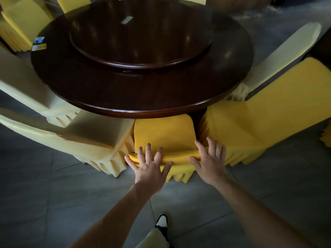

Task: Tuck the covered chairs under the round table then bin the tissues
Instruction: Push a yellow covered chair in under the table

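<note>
Shoe [161, 223] below; flat hands [150, 165] on the tucked yellow chair [163, 133].

Bare forearms, pale trousers [154, 238], black-and-white shoe [161, 223]

Banquet room: round table [143, 97], covered chairs [250, 122].

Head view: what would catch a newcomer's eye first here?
Two spread hands, left hand and right hand, press flat on the top edge of a bright yellow covered chair at bottom centre. Its seat sits partly under the dark round table, whose raised turntable fills the upper middle.
</note>
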